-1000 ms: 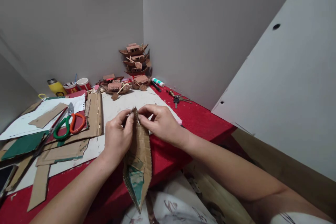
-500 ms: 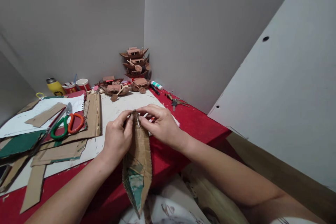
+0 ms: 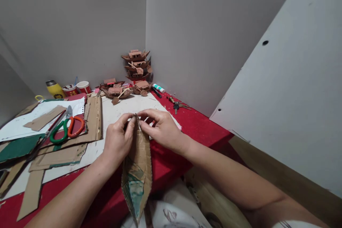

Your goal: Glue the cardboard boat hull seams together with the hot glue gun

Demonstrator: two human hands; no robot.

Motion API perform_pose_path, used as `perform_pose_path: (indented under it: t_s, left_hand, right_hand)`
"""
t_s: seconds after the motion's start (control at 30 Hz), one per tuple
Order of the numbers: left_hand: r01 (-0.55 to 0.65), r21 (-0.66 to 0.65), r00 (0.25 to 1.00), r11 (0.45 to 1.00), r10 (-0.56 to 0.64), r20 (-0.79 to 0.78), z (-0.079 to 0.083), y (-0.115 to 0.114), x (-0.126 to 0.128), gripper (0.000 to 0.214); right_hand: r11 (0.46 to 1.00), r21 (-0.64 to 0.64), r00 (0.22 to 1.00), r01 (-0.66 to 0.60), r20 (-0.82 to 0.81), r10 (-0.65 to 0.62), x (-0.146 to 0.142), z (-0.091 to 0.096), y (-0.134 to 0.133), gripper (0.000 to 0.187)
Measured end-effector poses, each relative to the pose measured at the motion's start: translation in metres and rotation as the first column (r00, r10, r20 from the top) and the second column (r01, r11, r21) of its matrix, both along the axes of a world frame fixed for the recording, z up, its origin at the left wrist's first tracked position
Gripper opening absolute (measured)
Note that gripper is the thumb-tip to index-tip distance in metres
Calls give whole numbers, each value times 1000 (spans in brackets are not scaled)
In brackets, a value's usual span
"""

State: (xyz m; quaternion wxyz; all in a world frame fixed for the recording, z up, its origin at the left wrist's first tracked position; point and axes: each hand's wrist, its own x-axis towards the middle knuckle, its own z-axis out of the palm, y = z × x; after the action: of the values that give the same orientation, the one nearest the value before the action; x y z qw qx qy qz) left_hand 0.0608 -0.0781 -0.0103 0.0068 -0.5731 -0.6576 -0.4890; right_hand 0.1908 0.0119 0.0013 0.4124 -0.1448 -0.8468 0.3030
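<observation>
Left hand and right hand pinch one end of a brown, boat-shaped cardboard shell: likely light, creasable, best held there.

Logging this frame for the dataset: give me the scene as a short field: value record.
Workpiece: boat-shaped cardboard piece, green patch inside near end
Left hand: pinching the workpiece's far tip
Right hand: thumb and fingers at that tip's right side
Scissors: left of hands, on stacked cardboard and paper
Model boats: several at back, some stacked in the corner
Keys: right, on red table surface
Back left: yellow bottle, two cups
</observation>
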Motion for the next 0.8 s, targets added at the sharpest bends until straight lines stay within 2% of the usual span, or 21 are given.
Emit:
perform_pose_path:
  t_s: [0.23, 0.43, 0.8]
  left_hand:
    - [5, -58, 998, 998, -8, -55, 5, -1, -2, 19]
    - [4, -106, 996, 994, -13, -89, 2, 0, -2, 16]
    - [51, -104, 993, 993, -40, 107, 7, 1, 2, 20]
  right_hand:
    - [999, -25, 999, -32, 6, 32, 0, -2, 1, 16]
    - [999, -16, 999, -41, 14, 41, -2, -8, 1, 16]
    - [997, -72, 999, -34, -37, 32, 0, -8, 2, 18]
